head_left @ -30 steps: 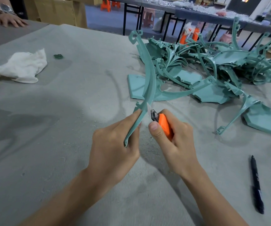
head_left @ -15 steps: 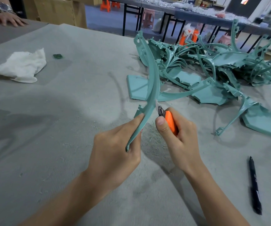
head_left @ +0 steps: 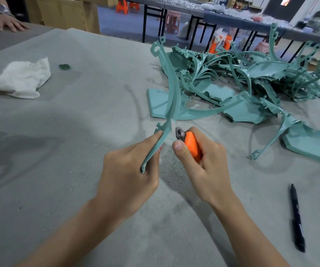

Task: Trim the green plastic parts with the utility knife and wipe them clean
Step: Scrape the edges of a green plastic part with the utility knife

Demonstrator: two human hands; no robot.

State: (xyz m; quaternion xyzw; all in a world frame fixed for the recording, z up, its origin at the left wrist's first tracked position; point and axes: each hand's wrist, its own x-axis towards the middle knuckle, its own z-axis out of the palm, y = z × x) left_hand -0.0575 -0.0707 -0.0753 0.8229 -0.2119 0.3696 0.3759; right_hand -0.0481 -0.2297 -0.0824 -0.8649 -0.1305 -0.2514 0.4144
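The left hand (head_left: 128,176) grips the lower end of a curved green plastic part (head_left: 171,97) rising beyond it. The right hand (head_left: 203,160) is curled round an orange utility knife (head_left: 191,146), blade at the part's edge. Beyond the right hand lies a pile of green parts (head_left: 251,83) on the table (head_left: 78,132).

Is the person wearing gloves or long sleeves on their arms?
No. The left hand and right hand wear no gloves, and no rings or watch show. The left forearm and right forearm are uncovered too; no sleeve reaches into the picture.
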